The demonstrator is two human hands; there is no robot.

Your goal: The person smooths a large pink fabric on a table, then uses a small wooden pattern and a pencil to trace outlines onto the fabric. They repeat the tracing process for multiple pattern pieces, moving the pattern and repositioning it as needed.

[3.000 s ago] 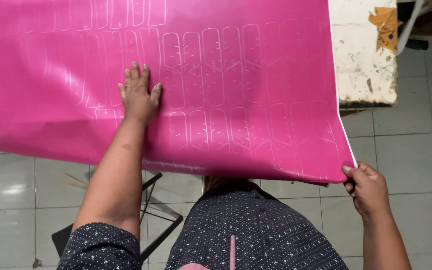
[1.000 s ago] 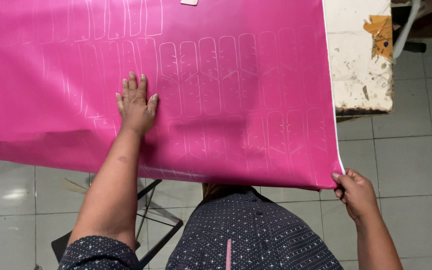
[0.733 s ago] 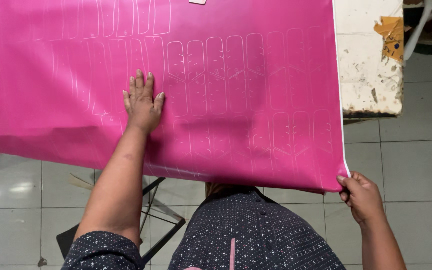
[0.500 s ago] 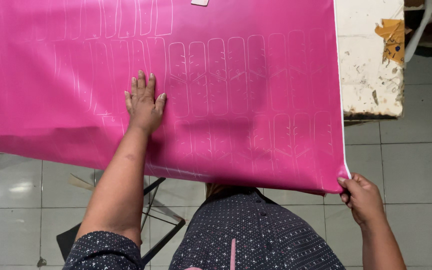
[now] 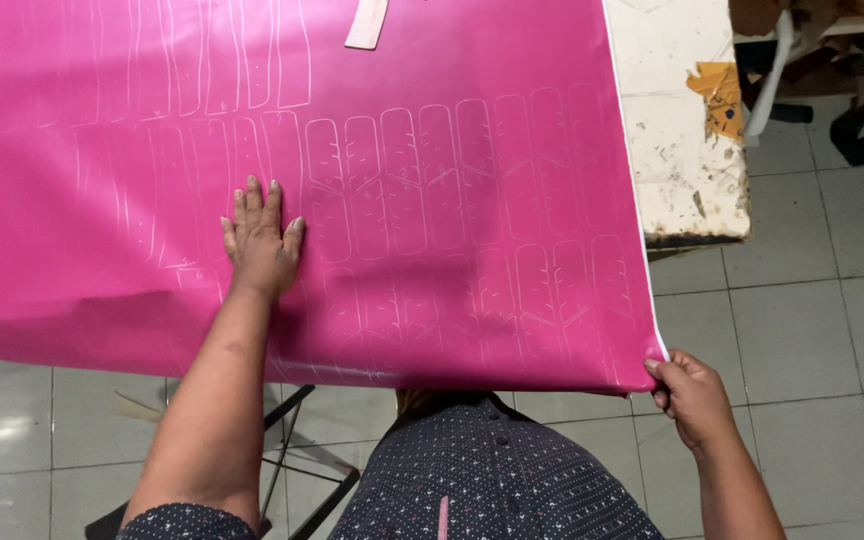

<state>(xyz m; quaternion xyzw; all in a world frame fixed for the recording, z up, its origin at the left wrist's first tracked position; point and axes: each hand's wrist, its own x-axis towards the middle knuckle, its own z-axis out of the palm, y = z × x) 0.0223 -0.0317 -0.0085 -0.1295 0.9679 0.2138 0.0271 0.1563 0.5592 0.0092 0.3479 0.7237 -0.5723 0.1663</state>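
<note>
Positioning step: left hand (image 5: 259, 245) lies flat, fingers spread, pinning the traced pink vinyl sheet (image 5: 432, 200) over the worn white table (image 5: 682, 150), right hand (image 5: 690, 395) pinches its overhanging near-right corner; next move likely needs an even pull without creasing.

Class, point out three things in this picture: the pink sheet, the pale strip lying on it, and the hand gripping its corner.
pink sheet (image 5: 472, 90), head view, bare upper area.
pale strip (image 5: 366, 22), head view, its middle.
right hand (image 5: 694, 398), head view, back of the hand.
</note>
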